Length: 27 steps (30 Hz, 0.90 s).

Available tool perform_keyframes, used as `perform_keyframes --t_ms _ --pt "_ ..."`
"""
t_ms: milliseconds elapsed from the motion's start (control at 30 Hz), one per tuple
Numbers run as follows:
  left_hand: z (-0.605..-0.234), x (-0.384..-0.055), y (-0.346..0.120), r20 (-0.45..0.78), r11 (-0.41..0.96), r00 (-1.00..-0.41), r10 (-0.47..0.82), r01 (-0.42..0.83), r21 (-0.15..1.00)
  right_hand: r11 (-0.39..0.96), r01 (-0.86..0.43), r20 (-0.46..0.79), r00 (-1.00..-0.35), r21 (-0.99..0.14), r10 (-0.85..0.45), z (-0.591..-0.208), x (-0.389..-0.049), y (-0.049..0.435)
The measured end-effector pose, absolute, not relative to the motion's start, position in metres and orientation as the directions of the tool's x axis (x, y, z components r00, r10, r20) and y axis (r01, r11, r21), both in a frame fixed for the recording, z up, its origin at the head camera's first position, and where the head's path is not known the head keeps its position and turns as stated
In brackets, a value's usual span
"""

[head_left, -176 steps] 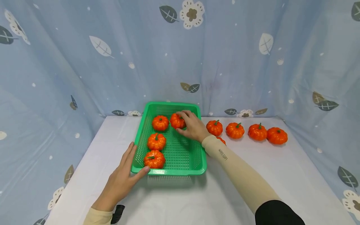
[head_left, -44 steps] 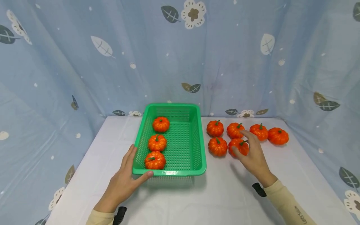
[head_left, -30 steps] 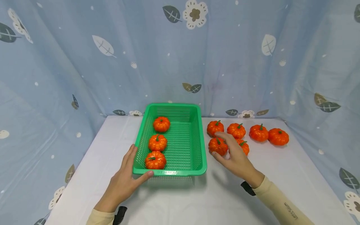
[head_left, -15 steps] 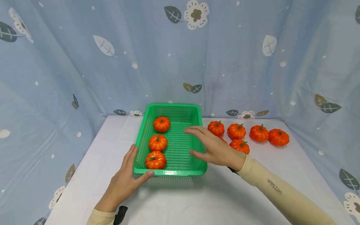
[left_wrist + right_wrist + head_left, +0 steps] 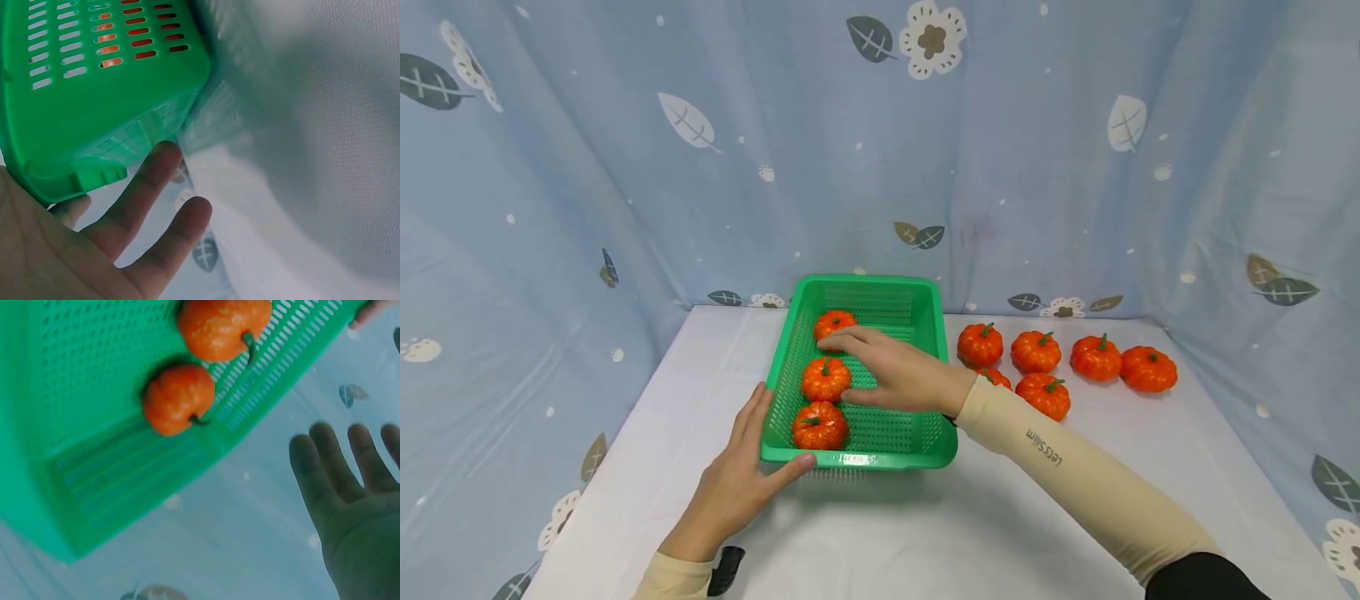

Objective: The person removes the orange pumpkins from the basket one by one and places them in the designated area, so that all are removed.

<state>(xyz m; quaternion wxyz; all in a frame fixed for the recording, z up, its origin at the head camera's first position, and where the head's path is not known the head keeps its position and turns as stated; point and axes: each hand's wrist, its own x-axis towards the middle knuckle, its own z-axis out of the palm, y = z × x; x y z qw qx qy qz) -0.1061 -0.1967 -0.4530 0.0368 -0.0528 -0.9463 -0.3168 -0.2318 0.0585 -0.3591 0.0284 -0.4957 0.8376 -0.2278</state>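
A green plastic basket (image 5: 859, 461) holds three small orange pumpkins in a column along its left side: a back pumpkin (image 5: 835, 322), a middle pumpkin (image 5: 826, 381) and a front pumpkin (image 5: 820, 427). My right hand (image 5: 898, 372) reaches over the basket from the right, fingers and thumb spread around the middle pumpkin in the head view, nothing in its grasp. At the basket's front left corner is my left hand (image 5: 735, 487), its thumb on the front rim and its fingers along the left side. In the left wrist view those fingers (image 5: 147, 194) look loosely extended beside the basket wall.
To the right of the basket, several orange pumpkins sit on the white tabletop (image 5: 1075, 467): a back row with a right-end pumpkin (image 5: 1148, 369), and a front pair including one pumpkin (image 5: 1043, 396). A blue patterned curtain (image 5: 820, 167) encloses the back and sides.
A pumpkin that my right hand held at the basket's back right is out of the basket; two pumpkins now make a front row on the table. My bare right hand has swung left over the basket.
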Motion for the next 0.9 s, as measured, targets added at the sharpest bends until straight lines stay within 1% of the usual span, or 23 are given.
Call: perform_keyframes --t_ms 233,367,567,733,900 --pt "-0.453 -0.108 -0.195 0.111 0.788 -0.990 0.085 0.135 0.600 0.452 -0.793 -0.028 -0.484 -0.409 -0.875 -0.383 -0.236 0.034" --pt "-0.453 -0.108 -0.195 0.122 0.788 -0.989 0.083 0.140 0.600 0.471 -0.789 -0.111 -0.468 -0.395 -0.877 -0.394 -0.235 0.026" --pt "-0.454 -0.108 -0.197 0.135 0.783 -0.988 0.081 0.147 0.604 0.472 -0.786 -0.153 -0.450 -0.400 -0.880 -0.406 -0.231 0.016" --pt "-0.456 -0.109 -0.198 0.140 0.778 -0.987 0.082 0.151 0.610 0.457 -0.820 -0.143 -0.436 -0.345 -0.889 -0.416 -0.228 0.012" --pt "-0.457 -0.109 -0.199 0.142 0.780 -0.986 0.084 0.154 0.607 0.471 -0.825 -0.143 -0.449 -0.314 -0.882 -0.420 -0.227 0.012"
